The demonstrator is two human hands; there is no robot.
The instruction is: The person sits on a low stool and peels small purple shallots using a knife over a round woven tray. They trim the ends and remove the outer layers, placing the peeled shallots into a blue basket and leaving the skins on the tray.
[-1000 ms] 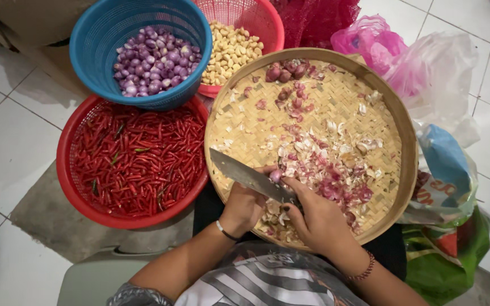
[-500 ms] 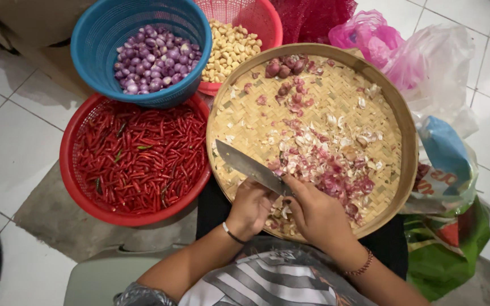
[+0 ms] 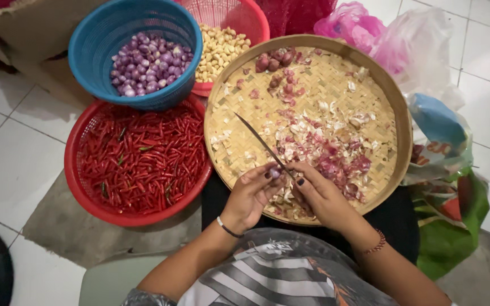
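I worked over a white tiled floor, with a round woven bamboo tray on my lap. Counted: three plastic baskets, namely one blue basket of shallots, one red basket of red chillies and one red basket of peeled garlic. My left hand pinched a single shallot above the tray's near rim. My right hand was clenched around one knife, blade angled up-left, touching the shallot.
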